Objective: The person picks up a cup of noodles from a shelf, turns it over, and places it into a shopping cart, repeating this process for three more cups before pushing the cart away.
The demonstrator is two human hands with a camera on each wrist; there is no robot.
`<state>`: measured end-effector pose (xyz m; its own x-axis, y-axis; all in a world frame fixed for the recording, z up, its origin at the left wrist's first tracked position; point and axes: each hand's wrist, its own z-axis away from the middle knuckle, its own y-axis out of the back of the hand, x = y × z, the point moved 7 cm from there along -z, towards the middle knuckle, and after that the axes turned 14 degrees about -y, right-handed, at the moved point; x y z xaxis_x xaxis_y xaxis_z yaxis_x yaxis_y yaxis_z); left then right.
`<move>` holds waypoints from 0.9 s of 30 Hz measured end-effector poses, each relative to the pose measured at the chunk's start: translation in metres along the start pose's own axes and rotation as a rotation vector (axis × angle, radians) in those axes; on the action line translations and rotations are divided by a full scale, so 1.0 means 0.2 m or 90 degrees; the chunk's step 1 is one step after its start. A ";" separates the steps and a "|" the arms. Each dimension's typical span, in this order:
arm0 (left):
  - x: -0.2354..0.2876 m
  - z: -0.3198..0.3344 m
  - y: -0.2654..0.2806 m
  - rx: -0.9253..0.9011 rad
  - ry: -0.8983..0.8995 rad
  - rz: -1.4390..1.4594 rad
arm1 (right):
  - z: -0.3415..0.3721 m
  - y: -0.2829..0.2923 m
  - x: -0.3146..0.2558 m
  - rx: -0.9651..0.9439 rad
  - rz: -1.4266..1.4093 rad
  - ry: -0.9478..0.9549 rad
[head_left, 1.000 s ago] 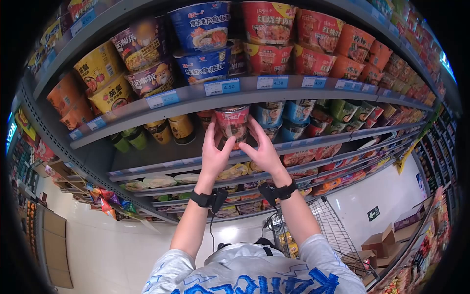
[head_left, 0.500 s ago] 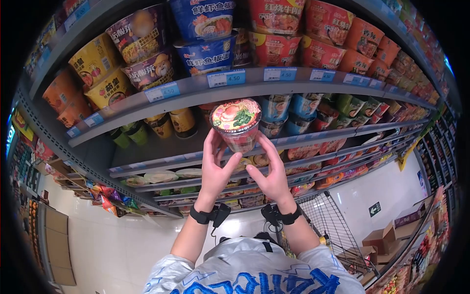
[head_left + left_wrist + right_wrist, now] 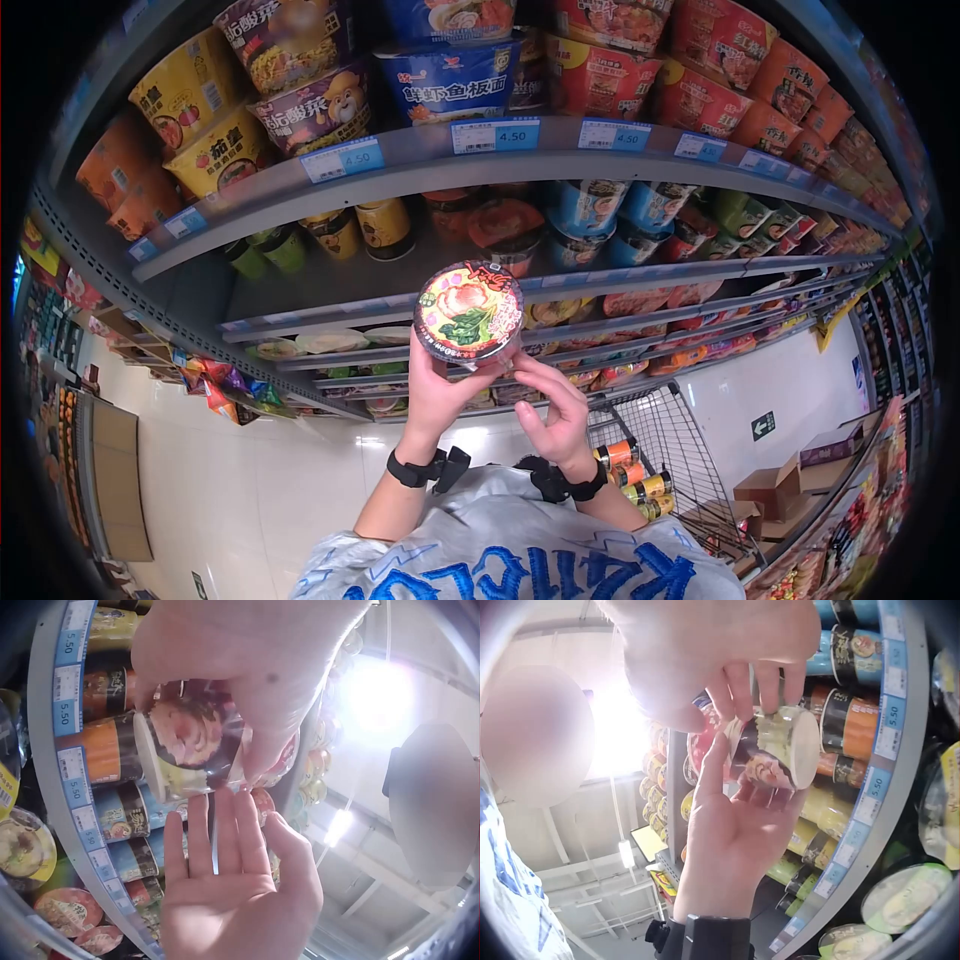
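In the head view a round noodle cup (image 3: 468,312), its printed lid toward the camera, is held off the shelf by the left hand (image 3: 437,392). The right wrist view shows the left hand (image 3: 739,840) curled round the cup (image 3: 769,754), thumb on one side and fingers behind. The right hand (image 3: 553,412) is at the cup's lower right in the head view, fingers loosely bent. Seen from the left wrist, the straight fingers of the right hand (image 3: 238,900) touch or nearly touch the cup (image 3: 191,742); contact is unclear.
Stacked noodle tubs (image 3: 455,80) fill the shelf above, over price labels (image 3: 495,136). Smaller cups (image 3: 385,228) stand on the shelf behind the hands. A wire shopping cart (image 3: 655,425) holding several cups (image 3: 645,488) is at the lower right, near cardboard boxes (image 3: 775,486).
The cup has come out from the shelf, down toward the body, and its lid has tilted into view. The right hand has moved off the cup's side to its lower right; the left hand still holds it.
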<state>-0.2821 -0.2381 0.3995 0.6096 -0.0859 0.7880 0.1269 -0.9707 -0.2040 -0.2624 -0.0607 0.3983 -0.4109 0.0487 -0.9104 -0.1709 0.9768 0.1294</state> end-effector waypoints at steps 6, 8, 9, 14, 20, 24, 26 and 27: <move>-0.10 0.11 0.02 0.055 0.142 0.191 | -0.01 -0.04 0.07 0.045 0.065 -0.045; -0.14 0.14 0.01 0.049 0.190 0.213 | -0.01 -0.06 0.14 0.041 0.041 -0.081; -0.15 0.14 0.02 0.050 0.193 0.213 | -0.01 -0.06 0.16 0.040 0.041 -0.084; -0.17 0.15 0.05 0.059 0.232 0.280 | -0.02 -0.09 0.23 -0.003 -0.145 -0.202; -0.12 0.14 0.05 -0.069 0.205 0.276 | -0.05 -0.06 0.26 -0.046 -0.357 -0.211; -0.16 0.19 0.05 -0.079 0.237 0.292 | -0.03 -0.09 0.30 -0.078 -0.419 -0.242; -0.17 0.19 0.04 -0.057 0.247 0.312 | -0.02 -0.10 0.32 -0.088 -0.424 -0.258; -0.17 0.18 0.05 -0.029 0.225 0.308 | -0.02 -0.10 0.33 -0.059 -0.372 -0.280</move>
<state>-0.2720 -0.2373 0.3499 0.2922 -0.5817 0.7592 -0.1388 -0.8112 -0.5681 -0.2899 -0.0778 0.3368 0.1640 -0.3758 -0.9121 -0.3355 0.8482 -0.4098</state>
